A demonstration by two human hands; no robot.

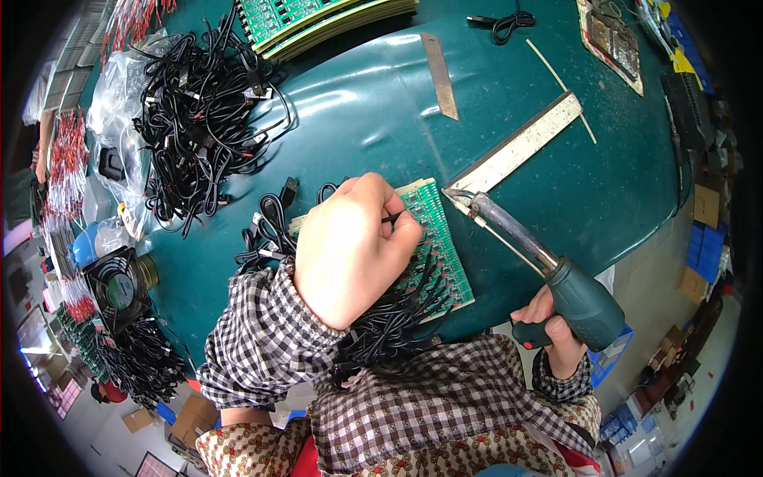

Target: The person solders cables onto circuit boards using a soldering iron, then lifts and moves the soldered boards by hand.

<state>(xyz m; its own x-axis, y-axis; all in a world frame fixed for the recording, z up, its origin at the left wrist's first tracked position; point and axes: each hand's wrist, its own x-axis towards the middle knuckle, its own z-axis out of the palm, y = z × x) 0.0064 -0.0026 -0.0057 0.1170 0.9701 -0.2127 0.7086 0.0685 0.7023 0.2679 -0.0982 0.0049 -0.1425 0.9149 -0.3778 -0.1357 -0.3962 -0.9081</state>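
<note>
My left hand (354, 246) is closed in a pinch on a thin black cable (391, 218), held over a green circuit board panel (451, 254). The hand and its checked sleeve cover the panel's left part. Several black cables (385, 330) with red-marked wire ends lie along the panel's lower part. My right hand (560, 338) is wrapped round the grip of a dark green soldering gun (586, 306). Its bent metal tip points up and left, close to the panel's upper right corner and the end of a whitish bar (520, 147).
A heap of black USB cables (199, 131) lies at the left, with coiled ones (274, 219) beside my left hand. Stacked circuit boards (318, 28) stand at the back. A metal strip (441, 79), a tray of brown material (613, 48) and a black fan (118, 290) are around.
</note>
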